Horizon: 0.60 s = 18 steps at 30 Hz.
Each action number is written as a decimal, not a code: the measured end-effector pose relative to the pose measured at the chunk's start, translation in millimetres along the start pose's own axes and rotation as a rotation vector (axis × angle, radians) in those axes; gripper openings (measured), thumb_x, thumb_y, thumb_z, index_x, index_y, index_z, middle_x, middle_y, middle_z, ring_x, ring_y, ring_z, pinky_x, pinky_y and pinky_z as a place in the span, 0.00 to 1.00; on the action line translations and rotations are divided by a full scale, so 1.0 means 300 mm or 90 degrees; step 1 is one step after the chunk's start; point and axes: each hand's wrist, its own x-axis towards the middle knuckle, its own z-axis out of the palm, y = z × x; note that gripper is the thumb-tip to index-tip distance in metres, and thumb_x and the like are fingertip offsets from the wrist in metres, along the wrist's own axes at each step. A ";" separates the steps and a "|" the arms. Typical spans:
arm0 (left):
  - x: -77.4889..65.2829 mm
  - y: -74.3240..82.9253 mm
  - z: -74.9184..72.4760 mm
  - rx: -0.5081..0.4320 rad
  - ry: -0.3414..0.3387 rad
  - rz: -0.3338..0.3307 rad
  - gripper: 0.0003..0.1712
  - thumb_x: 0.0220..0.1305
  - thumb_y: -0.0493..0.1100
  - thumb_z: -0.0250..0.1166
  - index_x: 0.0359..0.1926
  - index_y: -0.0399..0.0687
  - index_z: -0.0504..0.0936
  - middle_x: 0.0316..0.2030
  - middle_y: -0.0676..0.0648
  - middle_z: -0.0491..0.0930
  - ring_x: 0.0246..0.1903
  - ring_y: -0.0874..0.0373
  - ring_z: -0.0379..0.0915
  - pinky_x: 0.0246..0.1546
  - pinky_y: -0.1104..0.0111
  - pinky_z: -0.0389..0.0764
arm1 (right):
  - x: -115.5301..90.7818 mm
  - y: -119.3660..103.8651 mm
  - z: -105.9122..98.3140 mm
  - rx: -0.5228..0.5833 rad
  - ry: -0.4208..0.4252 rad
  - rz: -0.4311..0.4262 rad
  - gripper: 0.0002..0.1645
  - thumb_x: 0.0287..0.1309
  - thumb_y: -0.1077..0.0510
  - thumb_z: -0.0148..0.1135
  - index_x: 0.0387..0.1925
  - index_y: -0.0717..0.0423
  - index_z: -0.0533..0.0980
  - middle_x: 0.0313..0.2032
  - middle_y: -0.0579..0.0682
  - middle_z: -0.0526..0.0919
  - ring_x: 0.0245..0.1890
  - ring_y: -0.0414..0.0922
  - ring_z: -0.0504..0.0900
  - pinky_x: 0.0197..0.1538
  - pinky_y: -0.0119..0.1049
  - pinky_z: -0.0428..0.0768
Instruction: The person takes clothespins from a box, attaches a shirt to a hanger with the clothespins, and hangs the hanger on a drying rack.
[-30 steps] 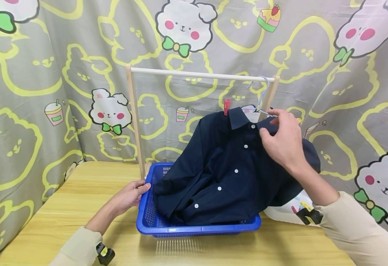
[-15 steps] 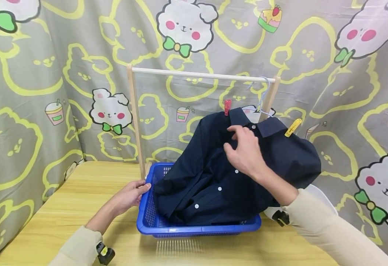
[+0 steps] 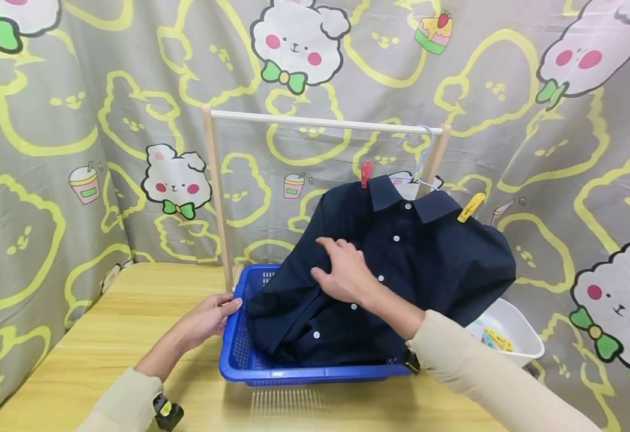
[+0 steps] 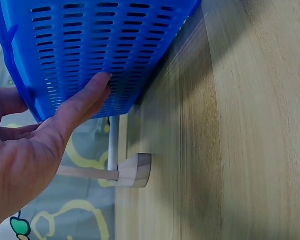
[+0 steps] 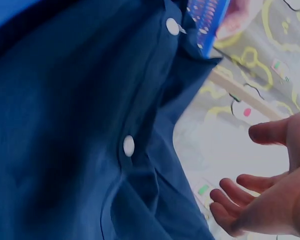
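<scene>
A dark navy button-up shirt [image 3: 444,258] hangs on a pale blue hanger [image 3: 426,150], its lower part bunched in a blue plastic basket [image 3: 288,373]. Red and yellow clothespins are clipped at its shoulders: the red clothespin [image 3: 366,174] left of the collar, the yellow clothespin [image 3: 471,207] on the right. My left hand [image 3: 207,321] grips the basket's left rim; in the left wrist view its fingers lie along the slotted outer wall [image 4: 100,40]. Before the shirt front, my right hand [image 3: 345,276] is spread and holds nothing. A gap separates it from the cloth in the right wrist view.
A small wooden rack with a white rod [image 3: 315,122] carries the hanger near its right post. Behind the shirt at right stands a white tub [image 3: 528,339] with several clothespins. The wooden table [image 3: 131,324] meets a patterned curtain [image 3: 131,222] at the back.
My right hand has left the area by the right shoulder and moved left and down across the shirt front, uncovering the yellow clothespin. The left hand keeps its grip on the basket.
</scene>
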 end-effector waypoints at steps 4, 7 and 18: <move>-0.002 0.000 -0.003 0.007 -0.008 0.004 0.33 0.81 0.48 0.47 0.71 0.24 0.58 0.57 0.31 0.79 0.52 0.46 0.83 0.54 0.49 0.81 | -0.010 -0.024 0.056 -0.022 -0.099 0.021 0.45 0.63 0.45 0.66 0.76 0.51 0.60 0.68 0.61 0.69 0.69 0.59 0.67 0.67 0.57 0.65; -0.002 0.000 -0.002 -0.001 -0.014 0.005 0.33 0.81 0.48 0.47 0.71 0.23 0.58 0.56 0.31 0.80 0.52 0.45 0.83 0.55 0.49 0.81 | -0.022 -0.037 0.090 -0.046 -0.177 0.022 0.50 0.63 0.42 0.67 0.79 0.45 0.55 0.71 0.59 0.66 0.71 0.60 0.63 0.68 0.57 0.64; -0.001 0.004 -0.005 -0.002 -0.007 0.003 0.34 0.81 0.48 0.48 0.71 0.22 0.57 0.56 0.31 0.79 0.52 0.44 0.82 0.54 0.50 0.82 | -0.057 -0.053 0.174 -0.162 -0.379 0.044 0.72 0.41 0.27 0.76 0.80 0.27 0.43 0.74 0.50 0.62 0.72 0.55 0.61 0.69 0.54 0.62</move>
